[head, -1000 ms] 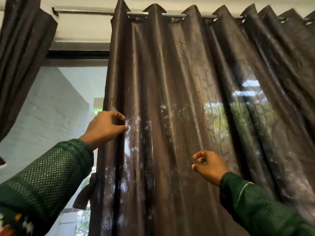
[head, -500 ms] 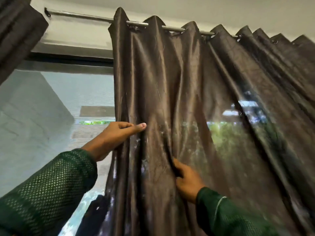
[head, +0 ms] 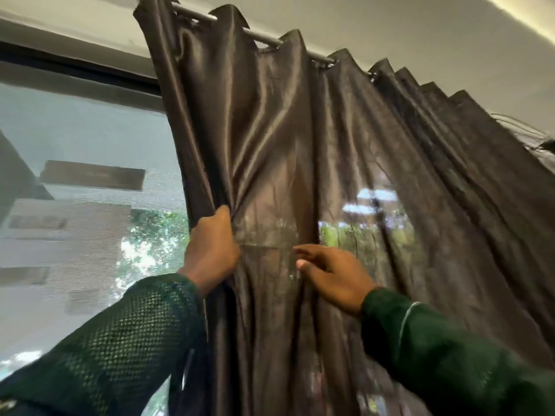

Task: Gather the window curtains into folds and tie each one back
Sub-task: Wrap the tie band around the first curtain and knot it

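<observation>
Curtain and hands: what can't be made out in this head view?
- Left hand fingers: wrapped behind the curtain edge it grips.
- Curtain's bottom: cut off by the lower frame edge.
- Rod ends: the left runs off the top edge, the right hides behind folds.
- Right hand: blurred; contact with the cloth unclear.

A metal rod [head: 261,37] ran below the ceiling and carried the dark brown curtain [head: 270,139], which hung from it by eyelets in upright folds, bunched closer toward the right end.
</observation>
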`<state>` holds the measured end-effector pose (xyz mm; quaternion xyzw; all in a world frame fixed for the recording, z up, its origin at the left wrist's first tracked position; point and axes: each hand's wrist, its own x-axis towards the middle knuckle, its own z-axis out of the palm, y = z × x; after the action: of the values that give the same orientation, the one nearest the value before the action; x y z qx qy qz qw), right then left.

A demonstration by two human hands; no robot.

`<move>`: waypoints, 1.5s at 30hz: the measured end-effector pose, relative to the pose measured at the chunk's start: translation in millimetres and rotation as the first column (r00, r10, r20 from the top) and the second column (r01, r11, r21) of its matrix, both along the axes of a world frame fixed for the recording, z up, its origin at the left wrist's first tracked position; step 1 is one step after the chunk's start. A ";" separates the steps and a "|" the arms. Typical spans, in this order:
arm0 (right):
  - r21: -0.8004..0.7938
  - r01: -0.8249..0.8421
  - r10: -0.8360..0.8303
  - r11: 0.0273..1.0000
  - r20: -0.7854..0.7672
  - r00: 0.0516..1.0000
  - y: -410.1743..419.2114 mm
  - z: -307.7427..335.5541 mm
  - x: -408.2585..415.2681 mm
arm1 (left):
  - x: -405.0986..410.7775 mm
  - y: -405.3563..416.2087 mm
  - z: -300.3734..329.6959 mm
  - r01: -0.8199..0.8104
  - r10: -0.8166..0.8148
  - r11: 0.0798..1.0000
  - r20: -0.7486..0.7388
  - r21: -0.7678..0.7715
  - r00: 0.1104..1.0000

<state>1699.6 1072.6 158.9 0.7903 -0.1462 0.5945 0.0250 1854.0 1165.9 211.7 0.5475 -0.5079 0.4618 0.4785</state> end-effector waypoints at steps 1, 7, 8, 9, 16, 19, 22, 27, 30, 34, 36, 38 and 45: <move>0.022 0.106 -0.106 0.994 0.009 0.994 -13.5 5.7 -19.3 | 0.6 -8.4 0.0 -0.018 0.019 0.999 -0.015 0.032 1.000; 0.201 0.533 -0.554 0.822 0.063 0.830 -103.3 44.9 -120.5 | -21.6 -53.1 1.2 -0.050 0.058 0.996 -0.111 0.074 0.992; 0.249 0.552 -0.581 0.796 0.059 0.812 -115.1 50.0 -134.6 | -30.9 -60.1 2.9 -0.040 0.049 0.997 -0.139 0.065 0.989; 0.291 0.560 -0.598 0.775 0.052 0.800 -127.0 54.2 -146.0 | -40.1 -65.0 4.7 -0.035 0.044 0.998 -0.168 0.057 0.985; 0.485 0.287 -0.402 0.826 0.150 0.903 -197.2 61.4 -209.2 | -110.9 -120.2 19.4 0.063 -0.056 0.997 -0.134 0.051 0.989; 0.437 0.172 -0.273 0.883 0.181 0.945 -211.3 58.5 -212.1 | -135.9 -142.3 17.2 0.229 -0.223 0.973 -0.122 0.041 0.967; 0.335 0.058 -0.143 0.940 0.235 0.961 -204.8 58.7 -191.3 | -154.3 -156.3 15.5 0.273 -0.272 0.960 -0.030 0.056 0.962; 0.024 -0.062 0.058 0.998 0.162 0.985 -164.7 69.0 -139.8 | -140.6 -143.4 16.2 0.233 -0.232 0.970 -0.018 0.076 0.973; -0.076 -0.116 0.126 0.990 0.136 0.983 -112.7 86.1 -112.8 | -115.6 -119.6 8.6 0.190 -0.191 0.979 0.007 0.070 0.982; -0.112 -0.171 0.180 0.979 0.074 0.981 -59.9 110.0 -65.5 | -75.6 -68.9 4.9 0.174 -0.173 0.984 0.029 -0.041 0.985; -0.139 -0.194 0.198 0.971 0.012 0.980 -28.9 112.1 -35.1 | -52.7 -34.9 4.0 0.153 -0.150 0.978 0.031 -0.140 0.988; -0.150 -0.220 0.214 0.964 -0.054 0.975 2.0 112.3 -0.3 | -30.2 0.7 2.1 0.138 -0.126 0.962 0.067 -0.235 0.990; -0.155 -0.395 0.391 0.906 -0.055 0.919 106.3 127.2 108.2 | 33.8 117.9 16.4 0.082 -0.022 0.910 0.149 -0.407 0.989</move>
<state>1807.8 1178.9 286.1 0.8054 0.0650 0.5884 -0.0293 1887.8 1283.9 228.1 0.3865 -0.4463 0.5831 0.5581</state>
